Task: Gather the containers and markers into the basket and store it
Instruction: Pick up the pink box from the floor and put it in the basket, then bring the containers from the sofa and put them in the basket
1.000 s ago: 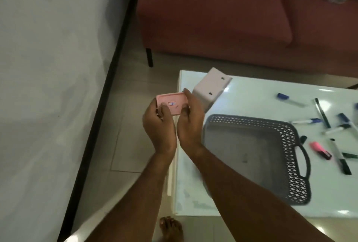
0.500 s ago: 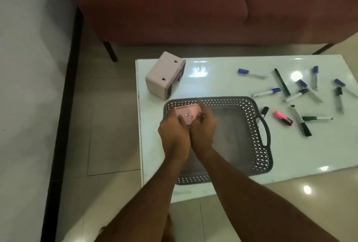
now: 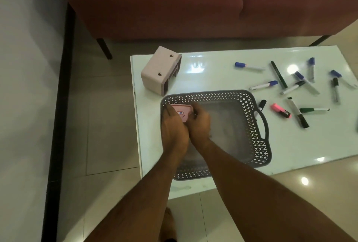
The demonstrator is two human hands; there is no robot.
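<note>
A small pink container (image 3: 183, 111) with a label sits low in the far left corner of the grey lattice basket (image 3: 249, 106). My left hand (image 3: 174, 127) grips its left side and my right hand (image 3: 199, 125) grips its right side. A pale pink box-shaped container (image 3: 157, 69) lies on its side at the table's far left corner. Several markers lie scattered to the right of the basket, among them a pink highlighter (image 3: 280, 110), a blue-capped marker (image 3: 263, 85) and a green marker (image 3: 313, 110).
The white glossy table (image 3: 213, 71) stands before a dark red sofa (image 3: 193, 3). A grey wall with a black skirting strip (image 3: 60, 106) runs along the left. Tiled floor lies between wall and table, and my bare foot (image 3: 169, 222) shows below.
Both hands carried the pink container from the air left of the table down into the basket's far left corner. The camera view swung right, showing more of the table.
</note>
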